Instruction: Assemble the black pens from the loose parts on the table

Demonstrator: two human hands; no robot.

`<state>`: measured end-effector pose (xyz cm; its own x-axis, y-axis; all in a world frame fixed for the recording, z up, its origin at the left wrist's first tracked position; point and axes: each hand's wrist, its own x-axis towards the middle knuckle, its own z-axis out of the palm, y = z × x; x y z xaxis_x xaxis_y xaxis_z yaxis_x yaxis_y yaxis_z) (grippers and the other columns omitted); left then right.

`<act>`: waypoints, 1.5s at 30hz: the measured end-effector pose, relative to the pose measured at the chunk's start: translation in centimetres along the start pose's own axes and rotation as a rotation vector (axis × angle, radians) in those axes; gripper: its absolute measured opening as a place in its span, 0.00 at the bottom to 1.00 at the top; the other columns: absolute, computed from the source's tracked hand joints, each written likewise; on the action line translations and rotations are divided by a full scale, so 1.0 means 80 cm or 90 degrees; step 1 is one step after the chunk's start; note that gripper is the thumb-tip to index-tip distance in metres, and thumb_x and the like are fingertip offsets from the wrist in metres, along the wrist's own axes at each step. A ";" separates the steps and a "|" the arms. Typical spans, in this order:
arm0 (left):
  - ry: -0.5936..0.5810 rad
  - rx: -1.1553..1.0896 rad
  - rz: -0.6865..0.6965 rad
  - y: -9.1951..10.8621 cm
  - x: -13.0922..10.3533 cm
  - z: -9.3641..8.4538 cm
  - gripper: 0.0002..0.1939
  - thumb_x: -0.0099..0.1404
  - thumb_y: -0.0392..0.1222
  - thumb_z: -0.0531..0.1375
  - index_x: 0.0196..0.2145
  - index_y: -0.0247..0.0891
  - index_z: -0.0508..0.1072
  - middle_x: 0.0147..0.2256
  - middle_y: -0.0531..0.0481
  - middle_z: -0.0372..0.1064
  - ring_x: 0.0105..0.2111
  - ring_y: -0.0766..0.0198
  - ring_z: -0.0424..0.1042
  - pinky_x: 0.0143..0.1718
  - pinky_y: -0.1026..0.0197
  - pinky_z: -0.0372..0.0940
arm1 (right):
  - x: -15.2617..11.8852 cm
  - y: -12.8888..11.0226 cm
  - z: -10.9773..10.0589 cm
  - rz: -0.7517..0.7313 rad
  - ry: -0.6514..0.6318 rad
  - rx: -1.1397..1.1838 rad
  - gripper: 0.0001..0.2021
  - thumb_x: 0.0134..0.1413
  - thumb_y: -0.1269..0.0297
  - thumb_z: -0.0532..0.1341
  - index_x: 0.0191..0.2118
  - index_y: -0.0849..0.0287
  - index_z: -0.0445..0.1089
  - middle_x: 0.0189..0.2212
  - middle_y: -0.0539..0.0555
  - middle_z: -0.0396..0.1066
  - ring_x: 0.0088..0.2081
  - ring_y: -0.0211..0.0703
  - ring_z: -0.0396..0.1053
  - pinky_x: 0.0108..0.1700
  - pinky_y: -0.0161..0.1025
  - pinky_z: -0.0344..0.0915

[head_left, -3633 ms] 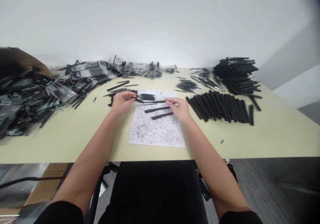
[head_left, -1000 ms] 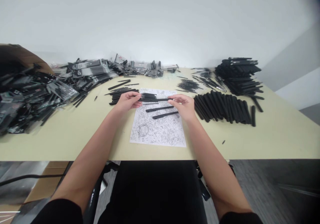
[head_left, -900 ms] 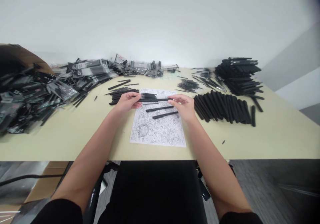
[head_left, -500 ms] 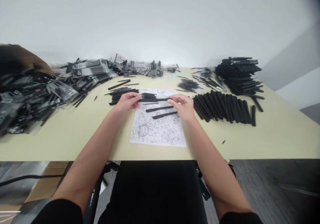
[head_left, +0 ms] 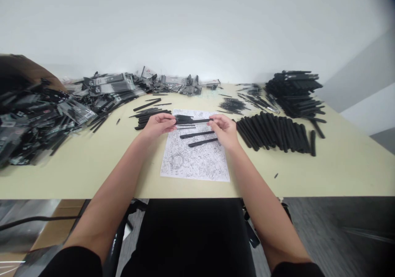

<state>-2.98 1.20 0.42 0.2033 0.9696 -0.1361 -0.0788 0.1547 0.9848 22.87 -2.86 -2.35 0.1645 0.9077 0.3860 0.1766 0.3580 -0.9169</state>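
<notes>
A slim black pen [head_left: 199,121] is held level between my two hands above the top of a scribbled white paper [head_left: 194,161]. My left hand [head_left: 160,125] pinches toward its left end, and my right hand [head_left: 224,129] grips its right end between thumb and fingers. Two black pens [head_left: 197,135] lie on the paper just below, their right ends close to my right hand. Thin black refills [head_left: 183,118] rest at the paper's top edge, behind the held pen. More black pieces [head_left: 148,116] lie beside my left hand.
Packaged items [head_left: 40,120] pile up at the left by a cardboard box [head_left: 31,69]. Black pens are rowed [head_left: 274,132] right of my right hand, with another stack [head_left: 293,91] behind. Loose refills [head_left: 233,105] lie behind the paper.
Both hands have shifted slightly; the right hand's fingers are a little more apart around the pen's end. The held pen has moved slightly right and tilted up at its right end.
</notes>
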 end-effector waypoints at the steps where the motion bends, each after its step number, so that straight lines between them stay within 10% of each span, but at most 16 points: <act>1: -0.001 0.000 0.000 0.000 0.000 0.000 0.21 0.42 0.43 0.78 0.34 0.35 0.78 0.27 0.49 0.77 0.28 0.65 0.77 0.35 0.63 0.74 | 0.000 0.000 0.000 0.006 0.001 0.000 0.16 0.50 0.48 0.67 0.37 0.55 0.73 0.25 0.48 0.73 0.27 0.38 0.70 0.31 0.38 0.65; 7: -0.008 -0.006 0.010 0.002 -0.002 -0.001 0.25 0.38 0.41 0.79 0.35 0.35 0.79 0.27 0.50 0.77 0.27 0.65 0.77 0.33 0.63 0.73 | -0.004 -0.005 -0.002 0.017 -0.009 -0.081 0.23 0.56 0.41 0.61 0.22 0.56 0.68 0.18 0.49 0.68 0.22 0.37 0.65 0.29 0.38 0.63; 14: -0.007 -0.039 0.013 0.003 -0.002 0.001 0.28 0.33 0.45 0.80 0.32 0.35 0.78 0.26 0.51 0.77 0.27 0.66 0.77 0.32 0.67 0.73 | 0.000 0.003 0.000 0.008 -0.004 0.000 0.17 0.50 0.48 0.67 0.40 0.53 0.72 0.26 0.47 0.69 0.26 0.37 0.67 0.32 0.38 0.66; 23: -0.005 -0.029 0.021 0.001 -0.001 0.000 0.24 0.37 0.38 0.79 0.33 0.35 0.78 0.27 0.51 0.77 0.29 0.66 0.77 0.37 0.62 0.73 | -0.004 -0.001 -0.003 0.010 -0.023 -0.066 0.19 0.57 0.47 0.61 0.25 0.56 0.68 0.20 0.49 0.68 0.23 0.37 0.65 0.30 0.38 0.63; 30: -0.014 -0.029 0.026 -0.001 0.001 -0.002 0.20 0.41 0.38 0.77 0.34 0.36 0.78 0.28 0.51 0.77 0.33 0.63 0.78 0.43 0.58 0.74 | 0.000 0.004 -0.001 -0.023 -0.007 -0.059 0.15 0.52 0.50 0.65 0.40 0.53 0.73 0.30 0.50 0.72 0.31 0.39 0.70 0.36 0.39 0.67; 38: -0.001 -0.019 0.036 0.001 -0.002 0.001 0.23 0.34 0.36 0.78 0.31 0.37 0.78 0.28 0.52 0.77 0.31 0.63 0.78 0.40 0.58 0.75 | -0.004 -0.006 -0.003 0.008 -0.021 -0.121 0.22 0.57 0.45 0.60 0.22 0.56 0.68 0.19 0.50 0.69 0.24 0.38 0.66 0.32 0.40 0.65; 45: 0.009 -0.028 0.032 0.000 -0.001 0.000 0.22 0.35 0.36 0.78 0.30 0.37 0.79 0.28 0.53 0.76 0.30 0.65 0.77 0.40 0.60 0.74 | -0.003 -0.004 -0.001 -0.050 -0.011 -0.051 0.15 0.51 0.49 0.66 0.37 0.54 0.73 0.27 0.49 0.71 0.29 0.39 0.69 0.38 0.40 0.67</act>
<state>-3.01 1.10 0.40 0.1845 0.9788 -0.0885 -0.1320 0.1139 0.9847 22.83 -3.22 -2.12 0.1311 0.8813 0.4541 0.2660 0.4100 -0.8724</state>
